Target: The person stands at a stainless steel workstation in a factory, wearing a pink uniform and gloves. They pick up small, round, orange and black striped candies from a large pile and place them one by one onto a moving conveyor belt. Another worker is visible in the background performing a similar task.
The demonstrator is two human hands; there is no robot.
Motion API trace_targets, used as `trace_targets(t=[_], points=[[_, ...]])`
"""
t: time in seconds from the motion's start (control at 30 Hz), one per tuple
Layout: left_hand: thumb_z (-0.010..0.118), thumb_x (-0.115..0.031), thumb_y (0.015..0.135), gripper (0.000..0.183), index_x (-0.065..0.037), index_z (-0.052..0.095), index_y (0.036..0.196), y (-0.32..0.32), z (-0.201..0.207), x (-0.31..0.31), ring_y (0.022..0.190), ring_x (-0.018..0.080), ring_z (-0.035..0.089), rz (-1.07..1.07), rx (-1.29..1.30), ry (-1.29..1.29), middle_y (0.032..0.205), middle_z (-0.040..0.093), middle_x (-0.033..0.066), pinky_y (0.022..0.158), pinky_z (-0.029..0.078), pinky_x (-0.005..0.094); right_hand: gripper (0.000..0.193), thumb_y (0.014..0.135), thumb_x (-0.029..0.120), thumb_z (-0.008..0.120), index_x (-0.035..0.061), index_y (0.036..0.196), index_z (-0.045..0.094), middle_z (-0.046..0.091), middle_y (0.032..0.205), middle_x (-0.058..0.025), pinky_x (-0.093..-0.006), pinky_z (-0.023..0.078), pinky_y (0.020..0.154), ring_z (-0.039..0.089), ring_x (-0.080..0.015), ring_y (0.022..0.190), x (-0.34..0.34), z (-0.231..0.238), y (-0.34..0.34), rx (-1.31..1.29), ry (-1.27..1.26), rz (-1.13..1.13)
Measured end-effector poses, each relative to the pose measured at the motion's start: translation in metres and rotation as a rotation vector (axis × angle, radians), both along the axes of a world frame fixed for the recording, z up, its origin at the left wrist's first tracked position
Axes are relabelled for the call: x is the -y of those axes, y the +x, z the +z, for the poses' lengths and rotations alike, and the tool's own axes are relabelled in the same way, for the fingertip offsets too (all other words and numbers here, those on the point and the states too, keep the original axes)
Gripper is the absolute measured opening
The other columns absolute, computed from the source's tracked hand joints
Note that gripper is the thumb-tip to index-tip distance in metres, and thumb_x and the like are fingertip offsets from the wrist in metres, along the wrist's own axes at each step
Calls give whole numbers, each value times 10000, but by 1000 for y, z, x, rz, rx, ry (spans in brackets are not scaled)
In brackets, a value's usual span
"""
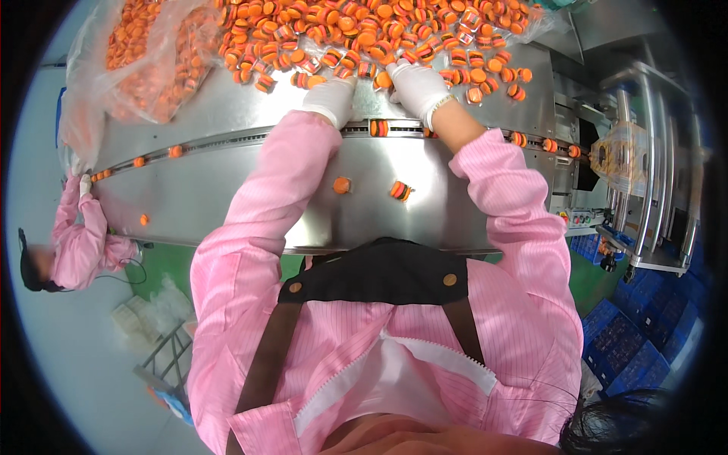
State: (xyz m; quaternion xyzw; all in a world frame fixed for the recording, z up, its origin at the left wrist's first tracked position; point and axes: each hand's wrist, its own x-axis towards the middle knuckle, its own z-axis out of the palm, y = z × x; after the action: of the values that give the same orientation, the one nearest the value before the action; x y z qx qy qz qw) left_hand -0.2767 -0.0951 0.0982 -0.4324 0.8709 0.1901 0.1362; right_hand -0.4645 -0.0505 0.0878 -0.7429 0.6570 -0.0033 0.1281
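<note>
A heap of burger-shaped candies (371,38), orange with black, green and red layers, many in clear wrappers, lies at the far side of a steel table (250,201). My left hand (331,98), in a white glove, reaches to the near edge of the heap; its fingertips are hidden among candies. To its right, my right hand (419,89), also gloved, touches the heap with fingers stretched forward and apart from the thumb. Below the hands, a conveyor channel (250,137) crosses the table, with a layered candy (378,128) lying in it between my arms.
A clear plastic bag (148,83) of candies sits at the far left. Two loose candies, one of them layered (400,190), rest nearer me. A machine with metal posts (626,152) stands at right, above blue crates (618,345). A co-worker (83,235) in pink works at left.
</note>
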Motion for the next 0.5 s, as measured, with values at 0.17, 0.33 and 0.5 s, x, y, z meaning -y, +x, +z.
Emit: trace_targets(t=[0.17, 0.33, 0.5], points=[[689, -238, 778, 391, -62, 565, 1104, 34, 13, 7, 944, 340, 637, 54, -96, 72, 989, 654, 175, 792, 497, 423, 261, 814, 88, 607, 22, 1067, 609, 687, 972, -189, -438, 542, 765, 666, -335, 953, 24, 20, -2, -91, 240, 129], [623, -172, 824, 299, -67, 580, 1100, 76, 0, -14, 769, 255, 656, 292, -529, -35, 891, 657, 154, 703, 519, 347, 269, 823, 124, 582, 34, 1076, 593, 631, 1056, -197, -433, 514, 818, 635, -354, 964, 8, 17, -9, 81, 102, 54], [478, -68, 920, 249, 20, 531, 1147, 83, -13, -58, 692, 131, 605, 844, -1106, 699, 902, 640, 93, 673, 532, 252, 265, 861, 165, 597, 22, 1084, 587, 551, 1036, -176, -391, 473, 839, 587, -302, 973, -49, 13, -27, 553, -108, -116]])
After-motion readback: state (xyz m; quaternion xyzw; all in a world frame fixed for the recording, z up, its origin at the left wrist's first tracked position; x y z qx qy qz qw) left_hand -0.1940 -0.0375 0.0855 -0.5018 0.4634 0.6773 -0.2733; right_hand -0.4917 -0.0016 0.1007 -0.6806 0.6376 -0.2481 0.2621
